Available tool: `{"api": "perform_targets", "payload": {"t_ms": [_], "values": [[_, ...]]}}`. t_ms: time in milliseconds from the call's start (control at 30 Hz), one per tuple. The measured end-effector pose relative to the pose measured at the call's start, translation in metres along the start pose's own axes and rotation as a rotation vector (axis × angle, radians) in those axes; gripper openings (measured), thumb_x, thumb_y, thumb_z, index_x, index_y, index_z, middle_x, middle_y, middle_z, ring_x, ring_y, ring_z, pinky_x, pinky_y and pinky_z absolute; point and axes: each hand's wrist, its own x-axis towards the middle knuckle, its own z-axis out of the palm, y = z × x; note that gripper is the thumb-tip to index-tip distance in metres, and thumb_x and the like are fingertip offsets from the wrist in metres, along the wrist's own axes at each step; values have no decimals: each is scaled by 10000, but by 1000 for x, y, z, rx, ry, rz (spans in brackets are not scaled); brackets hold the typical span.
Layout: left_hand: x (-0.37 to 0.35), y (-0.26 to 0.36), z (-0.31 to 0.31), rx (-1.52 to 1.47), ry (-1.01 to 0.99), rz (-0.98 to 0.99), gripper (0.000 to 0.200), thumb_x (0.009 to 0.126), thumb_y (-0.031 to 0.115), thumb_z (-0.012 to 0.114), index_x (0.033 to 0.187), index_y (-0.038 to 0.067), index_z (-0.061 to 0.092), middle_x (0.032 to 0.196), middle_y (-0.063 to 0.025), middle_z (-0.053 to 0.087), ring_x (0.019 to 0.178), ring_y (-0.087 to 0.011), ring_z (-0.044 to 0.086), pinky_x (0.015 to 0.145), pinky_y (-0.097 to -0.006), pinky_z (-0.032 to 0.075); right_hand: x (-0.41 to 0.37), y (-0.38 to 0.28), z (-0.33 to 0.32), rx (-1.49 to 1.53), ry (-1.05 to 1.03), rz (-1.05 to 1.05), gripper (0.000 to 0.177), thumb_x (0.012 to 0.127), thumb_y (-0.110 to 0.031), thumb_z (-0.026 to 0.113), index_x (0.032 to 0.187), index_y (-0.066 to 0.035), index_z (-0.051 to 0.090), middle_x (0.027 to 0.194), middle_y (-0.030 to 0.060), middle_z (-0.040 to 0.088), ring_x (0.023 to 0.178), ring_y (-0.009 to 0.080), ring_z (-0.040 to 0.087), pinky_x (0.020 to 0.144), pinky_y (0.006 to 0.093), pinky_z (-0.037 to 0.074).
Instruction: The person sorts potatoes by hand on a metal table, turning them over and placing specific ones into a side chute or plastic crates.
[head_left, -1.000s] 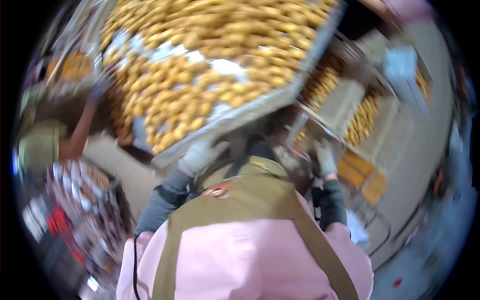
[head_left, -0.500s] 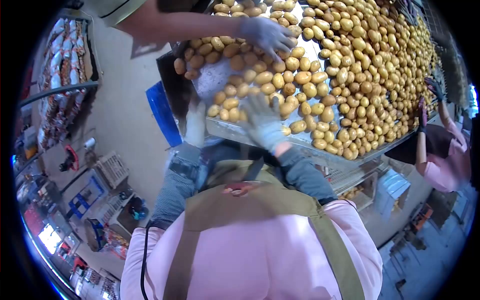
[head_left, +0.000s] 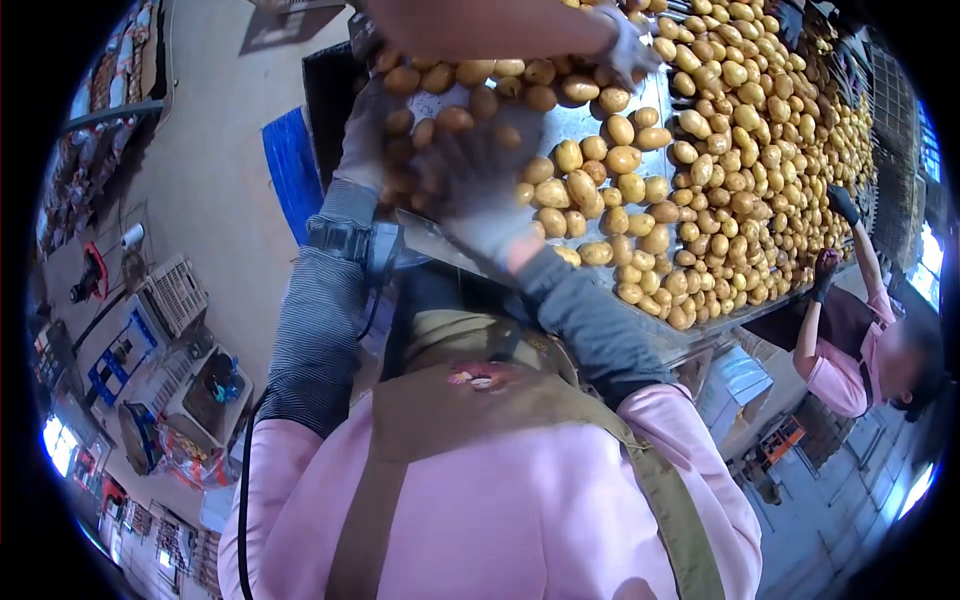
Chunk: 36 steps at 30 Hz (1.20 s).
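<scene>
We seem to be sweeping potatoes [head_left: 622, 159] on the surface [head_left: 573, 122], our right hand [head_left: 482, 188] spread wide over them, our left hand [head_left: 364, 135] beside them, its opening unclear, and moving more calls for loose, flat fingers.

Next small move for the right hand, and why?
I'd slide the right hand a short way toward the left hand, low over the table. Potatoes lie between the two, the left hand is at that end of them, and the co-worker's gloved hand is off to the far side. Motion blur hides finger contact, so moderate confidence.
</scene>
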Motion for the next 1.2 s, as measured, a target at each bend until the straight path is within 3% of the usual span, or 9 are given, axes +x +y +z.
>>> {"api": "perform_targets", "payload": {"t_ms": [200, 367, 467, 733, 800, 900, 967, 1033, 1200], "values": [[-18, -24, -5, -2, 50, 35, 450, 1034, 155, 547, 1464, 35, 498, 1353, -116, 592, 1173, -177, 592, 1036, -297, 470, 67, 54, -13, -52, 4, -18, 449, 937, -342, 612, 1313, -97, 612, 1317, 142, 614, 1225, 349, 561, 1095, 484, 398], [-3, -35, -26, -294, -57, 161, 474, 1024, 192, 585, 1467, 49, 497, 1303, -115, 623, 1178, -179, 586, 1021, -300, 477, 77, 13, 8, -161, 112, -118, 504, 931, -434, 603, 1327, -123, 611, 1351, 136, 591, 1357, 410, 439, 1164, 555, 299], [-13, -12, -12, 170, 90, 92, 496, 992, 214, 648, 1440, 42, 522, 1279, -120, 638, 1164, -173, 592, 999, -301, 484, -4, 5, 7, -50, -4, -198, 500, 910, -409, 627, 1337, -150, 615, 1447, 130, 515, 1394, 425, 390, 1176, 609, 237], [-30, -66, -27, 411, 105, 286, 420, 920, 171, 648, 1315, 31, 629, 1101, -168, 717, 1045, -245, 673, 920, -342, 525, -87, -1, -22, -171, -152, 279, 397, 870, -387, 682, 1191, -154, 697, 1539, 158, 449, 1430, 459, 327, 1108, 717, 223], [-30, -65, -19, 368, 163, 292, 400, 932, 198, 642, 1290, 19, 640, 1161, -187, 707, 1061, -274, 675, 929, -350, 517, -57, -9, -20, -96, 49, 142, 304, 854, -392, 681, 1045, -158, 715, 1365, 131, 588, 1347, 409, 450, 1060, 741, 257], [-28, -43, -4, 242, 175, 382, 413, 970, 288, 611, 1255, -11, 614, 1165, -194, 694, 1049, -301, 669, 907, -364, 522, -15, 27, -48, 18, -245, 61, 188, 921, -229, 574, 978, -88, 684, 1057, 122, 664, 1008, 314, 623, 907, 483, 460], [-15, -57, -16, 339, 135, 534, 444, 975, 299, 608, 1293, -8, 576, 1194, -205, 675, 1076, -328, 657, 909, -376, 525, 11, 76, -45, 62, 241, 82, 163, 924, -204, 560, 934, -75, 659, 856, 118, 630, 833, 330, 607, 791, 463, 478], [-36, -19, -3, 56, 20, 103, 620, 996, 307, 622, 1502, 17, 414, 1373, -159, 578, 1259, -251, 570, 1058, -333, 460, 46, 101, -46, -174, 319, 105, 327, 915, -329, 604, 1151, -105, 645, 1173, 169, 614, 1107, 380, 558, 946, 513, 444], [-36, -57, 7, 779, 255, 508, 674, 896, 300, 712, 1473, 51, 469, 1435, -239, 519, 1289, -382, 536, 1114, -429, 418, -4, 19, -20, -149, -7, 24, 610, 900, -490, 632, 1426, -188, 562, 1510, 113, 488, 1420, 443, 363, 1195, 615, 190]]}}
